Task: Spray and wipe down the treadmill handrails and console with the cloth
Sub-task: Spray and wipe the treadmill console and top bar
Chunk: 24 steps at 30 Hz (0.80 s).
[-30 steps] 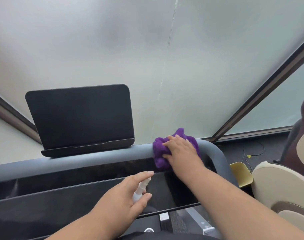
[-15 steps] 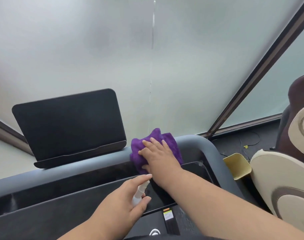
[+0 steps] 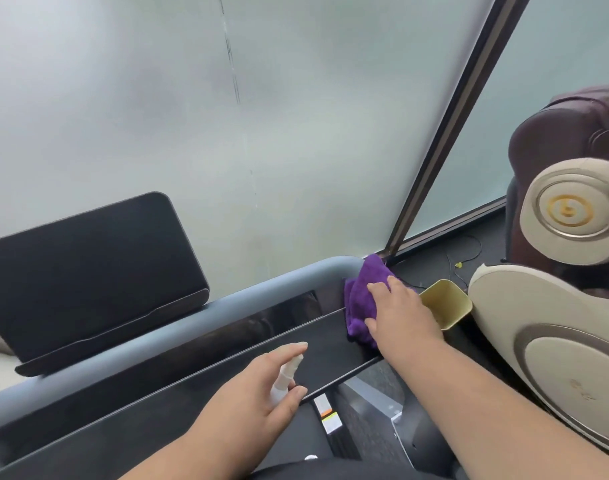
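A purple cloth (image 3: 360,296) lies bunched over the right bend of the treadmill's grey handrail (image 3: 199,317). My right hand (image 3: 400,313) presses flat on the cloth, covering its right side and the rail beneath. My left hand (image 3: 261,393) holds a small white spray bottle (image 3: 285,377) above the glossy black console panel (image 3: 227,362), with the forefinger resting on the nozzle top. A black screen (image 3: 91,268) stands tilted behind the handrail at the left.
A frosted glass wall (image 3: 296,133) with a dark frame post (image 3: 445,133) rises right behind the treadmill. A yellow bin (image 3: 447,303) sits on the floor beside the rail's corner. A cream and brown massage chair (image 3: 556,306) fills the right side.
My right hand has slid the cloth rightward along the handrail to its corner bend. The view has swung right. My left hand still holds the bottle over the console.
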{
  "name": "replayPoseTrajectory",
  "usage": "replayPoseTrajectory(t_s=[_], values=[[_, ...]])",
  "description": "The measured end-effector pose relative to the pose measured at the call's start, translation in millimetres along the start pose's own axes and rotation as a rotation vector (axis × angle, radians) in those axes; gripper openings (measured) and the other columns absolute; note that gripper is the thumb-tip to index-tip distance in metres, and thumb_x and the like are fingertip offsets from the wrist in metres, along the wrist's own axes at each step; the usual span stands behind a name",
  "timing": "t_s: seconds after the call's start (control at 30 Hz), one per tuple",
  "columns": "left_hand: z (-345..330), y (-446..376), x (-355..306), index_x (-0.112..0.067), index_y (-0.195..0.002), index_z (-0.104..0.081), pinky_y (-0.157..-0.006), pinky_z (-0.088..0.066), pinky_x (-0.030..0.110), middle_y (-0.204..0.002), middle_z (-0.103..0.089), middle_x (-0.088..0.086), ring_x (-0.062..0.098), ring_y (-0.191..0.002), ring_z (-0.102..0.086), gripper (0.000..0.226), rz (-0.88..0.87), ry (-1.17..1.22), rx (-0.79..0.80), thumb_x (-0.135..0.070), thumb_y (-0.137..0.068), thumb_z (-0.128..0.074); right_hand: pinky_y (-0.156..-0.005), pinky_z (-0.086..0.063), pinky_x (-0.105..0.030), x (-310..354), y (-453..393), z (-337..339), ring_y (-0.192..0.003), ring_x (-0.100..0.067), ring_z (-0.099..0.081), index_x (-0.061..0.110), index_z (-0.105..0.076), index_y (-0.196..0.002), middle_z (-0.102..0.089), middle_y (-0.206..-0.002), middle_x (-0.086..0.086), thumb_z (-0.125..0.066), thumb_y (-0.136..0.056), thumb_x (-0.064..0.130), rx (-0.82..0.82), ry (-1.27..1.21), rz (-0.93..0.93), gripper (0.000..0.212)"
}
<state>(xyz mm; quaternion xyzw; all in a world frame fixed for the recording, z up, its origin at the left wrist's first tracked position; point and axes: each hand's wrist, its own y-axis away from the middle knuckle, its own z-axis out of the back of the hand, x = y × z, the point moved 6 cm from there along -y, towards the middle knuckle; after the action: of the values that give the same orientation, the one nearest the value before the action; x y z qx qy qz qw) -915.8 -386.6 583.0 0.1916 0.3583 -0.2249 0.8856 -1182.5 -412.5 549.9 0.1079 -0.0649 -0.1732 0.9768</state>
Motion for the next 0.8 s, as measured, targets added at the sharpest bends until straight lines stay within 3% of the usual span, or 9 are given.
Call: replayPoseTrajectory(t_s=[0.17,0.33,0.57,0.8], values=[[0,0,0,-0.073,-0.128,-0.028,-0.081,-0.042,0.014,-0.116,-0.047,-0.04,-0.011,-0.099,-0.055,0.054,-0.003,-0.013,0.001,-0.055,-0.086,-0.056,-0.091,-0.048,-0.034,-37,51,-16,-0.117,-0.024,-0.049,0.03,-0.028,-0.145,-0.041,-0.139,-0.005,-0.047,-0.096,0.058,-0.004,0.027,-0.066,0.059],[-1,3,2,-0.073,-0.128,-0.027,-0.077,-0.041,0.01,-0.115,-0.05,-0.038,-0.011,-0.099,-0.055,0.056,0.014,-0.029,-0.008,-0.052,-0.087,-0.059,-0.102,-0.044,-0.039,-14,16,-12,-0.127,-0.028,-0.043,0.031,-0.018,-0.154,-0.026,-0.158,-0.009,-0.034,-0.102,0.052,-0.058,0.086,0.028,0.058],[-8,7,-3,-0.073,-0.128,-0.027,-0.08,-0.04,0.009,-0.116,-0.048,-0.039,-0.012,-0.1,-0.055,0.057,0.005,-0.047,0.009,-0.05,-0.088,-0.06,-0.109,-0.038,-0.048,17,-57,5,-0.136,-0.036,-0.035,0.029,-0.018,-0.157,-0.022,-0.161,-0.01,-0.042,-0.101,0.051,-0.005,0.004,0.078,0.064],[-23,-13,-19,-0.077,-0.125,-0.025,-0.077,-0.038,0.01,-0.111,-0.049,-0.043,-0.019,-0.1,-0.049,0.05,-0.028,-0.08,0.056,-0.063,-0.083,-0.049,-0.104,-0.043,-0.041,-35,18,-12,-0.123,-0.032,-0.047,0.033,-0.016,-0.157,-0.033,-0.154,-0.006,-0.045,-0.098,0.055,0.033,-0.121,0.023,0.07]])
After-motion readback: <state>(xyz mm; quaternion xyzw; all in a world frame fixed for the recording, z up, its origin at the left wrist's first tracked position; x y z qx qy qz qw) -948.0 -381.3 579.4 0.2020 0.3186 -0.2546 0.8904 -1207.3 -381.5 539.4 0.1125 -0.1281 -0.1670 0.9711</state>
